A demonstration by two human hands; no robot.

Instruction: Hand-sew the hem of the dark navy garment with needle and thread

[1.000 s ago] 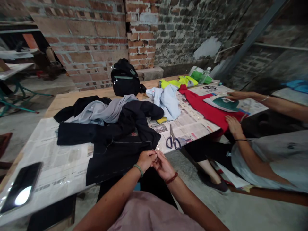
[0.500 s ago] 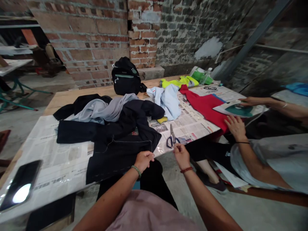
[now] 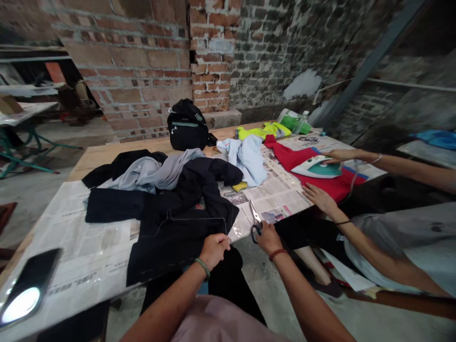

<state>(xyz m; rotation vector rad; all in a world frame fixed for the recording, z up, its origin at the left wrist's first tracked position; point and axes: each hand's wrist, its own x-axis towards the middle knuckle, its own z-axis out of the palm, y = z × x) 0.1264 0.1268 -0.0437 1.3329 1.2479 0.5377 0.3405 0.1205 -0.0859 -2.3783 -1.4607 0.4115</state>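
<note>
My right hand (image 3: 270,239) has its fingers on the dark handles of a pair of scissors (image 3: 255,213) at the table's front edge, with the blades pointing away from me. My left hand (image 3: 214,251) is closed in a pinch at the near right side of a black garment (image 3: 181,232). What its fingertips hold is too small to make out. White stitching lines run across the garment, which lies spread over the newspaper and partly hangs off the edge. Bunched grey cloth (image 3: 153,168) lies behind it.
To the right, another person's hand moves an iron (image 3: 317,167) over red cloth (image 3: 342,187); their other hand rests near it. Light blue cloth (image 3: 251,159), a small yellow piece (image 3: 240,186) and a black backpack (image 3: 187,126) lie farther back. A phone (image 3: 32,285) is at left.
My right hand has taken hold of the scissors' handles, and their blades have turned slightly. My left hand stays pinched by the garment. The other person's iron has moved left onto the red cloth.
</note>
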